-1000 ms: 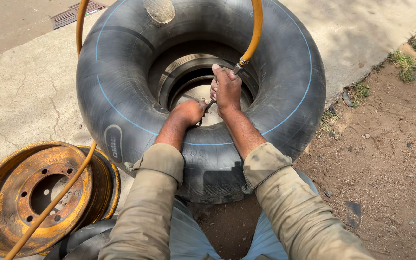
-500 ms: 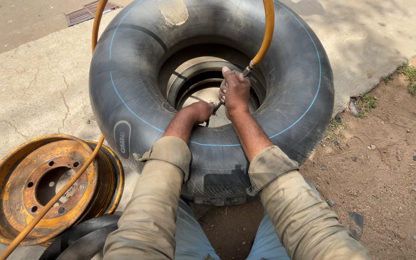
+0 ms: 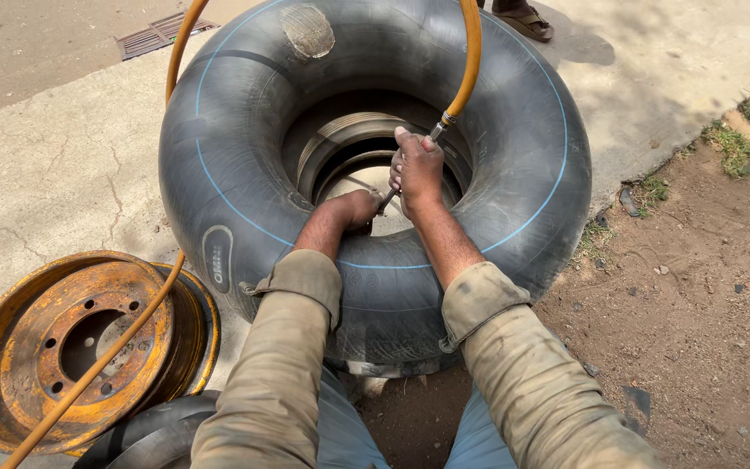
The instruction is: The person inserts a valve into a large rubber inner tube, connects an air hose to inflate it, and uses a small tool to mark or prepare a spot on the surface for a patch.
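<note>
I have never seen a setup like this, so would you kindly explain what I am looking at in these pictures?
There is no machine here: a person works with two bare hands, filmed by one camera worn on the head, looking down. A large, swollen black rubber inner tube with a thin blue line rests on pale concrete paving beside bare brown soil. The right hand grips the metal fitting at the end of an orange hose that arcs in from above. The left hand reaches into the tube's centre hole, touching the same fitting lower down. At lower left lies a rusty yellow steel wheel rim, with the hose running across it.
</note>
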